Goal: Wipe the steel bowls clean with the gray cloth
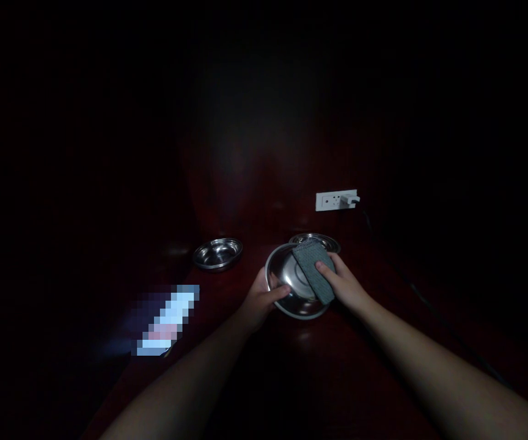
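Over dark red tabletop (227, 287), my left hand (260, 300) clamps a round steel bowl (291, 278), my right hand (344, 285) an oblong grey-green cloth (310, 263) slanting across it.

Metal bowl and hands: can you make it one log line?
left hand: grips metal bowl | right hand: holds grey-green cloth over bowl
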### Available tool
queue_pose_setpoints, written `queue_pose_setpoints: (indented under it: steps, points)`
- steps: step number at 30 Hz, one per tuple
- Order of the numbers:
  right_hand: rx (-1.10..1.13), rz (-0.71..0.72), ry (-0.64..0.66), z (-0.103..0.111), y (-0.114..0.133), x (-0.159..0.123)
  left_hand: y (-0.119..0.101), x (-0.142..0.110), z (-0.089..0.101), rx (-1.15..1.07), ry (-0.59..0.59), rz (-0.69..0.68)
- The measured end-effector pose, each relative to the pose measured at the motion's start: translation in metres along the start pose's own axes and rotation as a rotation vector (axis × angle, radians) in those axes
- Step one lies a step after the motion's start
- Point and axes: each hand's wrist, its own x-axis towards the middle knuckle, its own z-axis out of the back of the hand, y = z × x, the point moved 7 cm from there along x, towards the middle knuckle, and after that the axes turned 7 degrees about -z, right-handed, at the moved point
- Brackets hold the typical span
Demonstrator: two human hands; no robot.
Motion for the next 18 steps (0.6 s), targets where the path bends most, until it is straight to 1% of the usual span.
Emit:
queue_pose_setpoints:
  steps: [8, 13, 18]
  points:
    - [-0.023, 0.000, 0.036, -0.0008, 0.0013, -0.0008, -0.0067, 0.0058, -0.0053, -0.034, 0.011, -0.028]
    - [-0.019, -0.007, 0.048, -0.0009, 0.0049, -0.0022, -0.0043, 0.0070, -0.0004, -0.003, -0.013, -0.048]
    - [-0.019, 0.000, 0.041, -0.0006, 0.0088, -0.0033, -0.0024, 0.0081, 0.0036, 0.027, -0.010, -0.065]
